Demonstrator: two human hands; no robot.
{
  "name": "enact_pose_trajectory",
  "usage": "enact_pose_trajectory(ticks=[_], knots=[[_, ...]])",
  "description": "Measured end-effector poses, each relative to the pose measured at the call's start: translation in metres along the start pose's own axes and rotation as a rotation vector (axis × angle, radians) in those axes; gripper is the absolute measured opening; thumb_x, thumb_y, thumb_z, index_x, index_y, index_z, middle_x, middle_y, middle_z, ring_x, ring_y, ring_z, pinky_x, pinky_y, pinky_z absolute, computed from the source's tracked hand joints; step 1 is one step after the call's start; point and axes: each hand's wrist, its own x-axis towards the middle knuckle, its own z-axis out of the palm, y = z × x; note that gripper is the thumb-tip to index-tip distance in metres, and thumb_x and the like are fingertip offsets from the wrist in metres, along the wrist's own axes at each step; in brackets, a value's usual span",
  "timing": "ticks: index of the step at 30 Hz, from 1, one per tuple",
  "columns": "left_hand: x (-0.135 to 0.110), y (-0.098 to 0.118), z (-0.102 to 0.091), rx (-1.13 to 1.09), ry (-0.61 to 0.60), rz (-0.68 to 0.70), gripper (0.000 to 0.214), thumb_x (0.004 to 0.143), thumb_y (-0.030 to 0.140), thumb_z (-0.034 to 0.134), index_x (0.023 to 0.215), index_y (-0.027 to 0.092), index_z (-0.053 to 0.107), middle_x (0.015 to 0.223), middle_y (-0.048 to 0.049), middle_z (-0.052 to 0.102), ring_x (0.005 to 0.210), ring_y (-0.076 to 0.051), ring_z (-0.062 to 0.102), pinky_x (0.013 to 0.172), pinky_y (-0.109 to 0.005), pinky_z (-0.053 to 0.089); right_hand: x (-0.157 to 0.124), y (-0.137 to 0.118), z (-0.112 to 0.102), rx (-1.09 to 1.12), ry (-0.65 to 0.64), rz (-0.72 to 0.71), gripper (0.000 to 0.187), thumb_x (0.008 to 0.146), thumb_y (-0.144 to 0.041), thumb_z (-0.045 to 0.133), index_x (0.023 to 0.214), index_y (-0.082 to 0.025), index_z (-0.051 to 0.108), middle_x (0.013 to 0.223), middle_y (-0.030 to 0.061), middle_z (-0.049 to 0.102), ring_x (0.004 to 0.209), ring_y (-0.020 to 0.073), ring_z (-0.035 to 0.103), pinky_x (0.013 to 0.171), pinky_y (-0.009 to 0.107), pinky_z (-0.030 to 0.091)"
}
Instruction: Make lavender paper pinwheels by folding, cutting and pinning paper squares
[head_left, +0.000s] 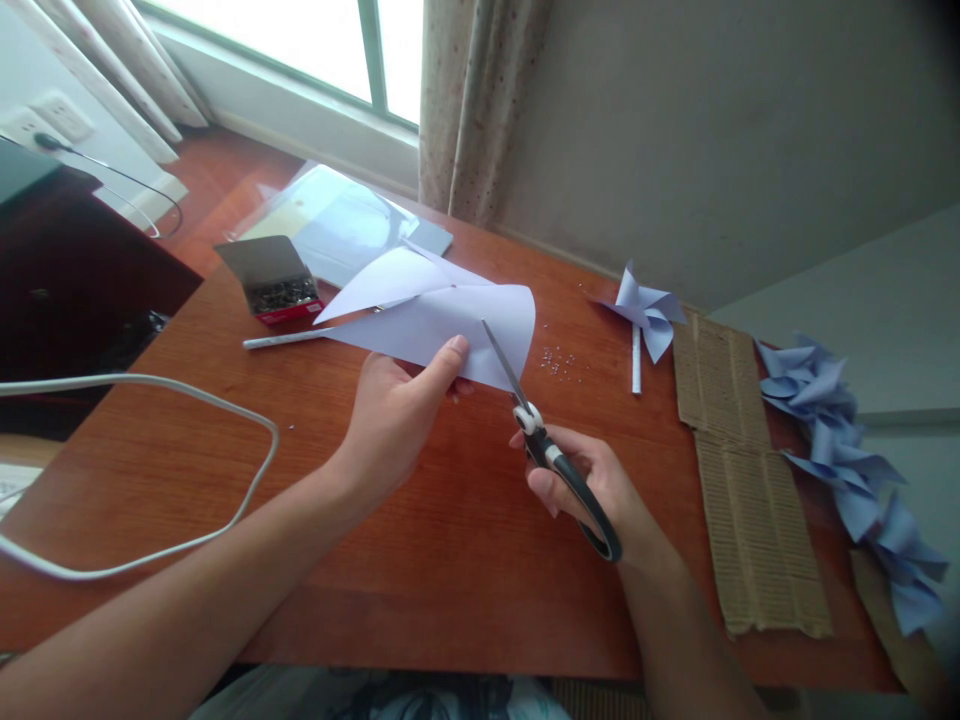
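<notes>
A large sheet of white paper [420, 325], partly cut into curved flaps, is held up over the table. My left hand [409, 400] pinches its lower edge, thumb on top and fingers beneath. In my right hand [581, 475] is a pair of scissors [566, 470] with black and white handles. The scissor blades lie across the right part of the paper, pointing up and left; how far they are parted I cannot tell. A thin rolled paper stick [285, 340] extends from under the paper's left end.
An open box of small metal pins [281, 295] stands behind the stick, near clear plastic sleeves [352, 225]. Right of the paper are tiny scraps [559, 362], a paper pinwheel [643, 305], corrugated cardboard [757, 530] and several more pinwheels [855, 460]. A white cable [259, 420] loops at left.
</notes>
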Motion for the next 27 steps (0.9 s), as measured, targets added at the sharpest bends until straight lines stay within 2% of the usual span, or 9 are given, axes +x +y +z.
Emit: enact_pose_trajectory(ticks=[19, 27], knots=[[0.0015, -0.003, -0.0008, -0.011, 0.011, 0.014, 0.025, 0.079, 0.039, 0.079, 0.077, 0.015, 0.071, 0.07, -0.0005, 0.066, 0.061, -0.012, 0.056, 0.056, -0.022, 0.046, -0.0006, 0.0, 0.0012, -0.01, 0.037, 0.004, 0.039, 0.078, -0.041, 0.08, 0.104, -0.013, 0.069, 0.061, -0.0065, 0.048, 0.051, 0.0068, 0.043, 0.048, 0.021, 0.035], [0.0016, -0.0017, -0.0007, -0.01, 0.007, 0.013, 0.027, 0.078, 0.039, 0.079, 0.072, 0.015, 0.069, 0.068, -0.0002, 0.065, 0.061, -0.012, 0.056, 0.057, -0.022, 0.045, 0.0006, 0.0001, 0.0021, -0.02, 0.066, -0.008, 0.037, 0.076, -0.038, 0.081, 0.102, -0.014, 0.071, 0.059, -0.0068, 0.048, 0.048, 0.006, 0.042, 0.045, 0.02, 0.034]])
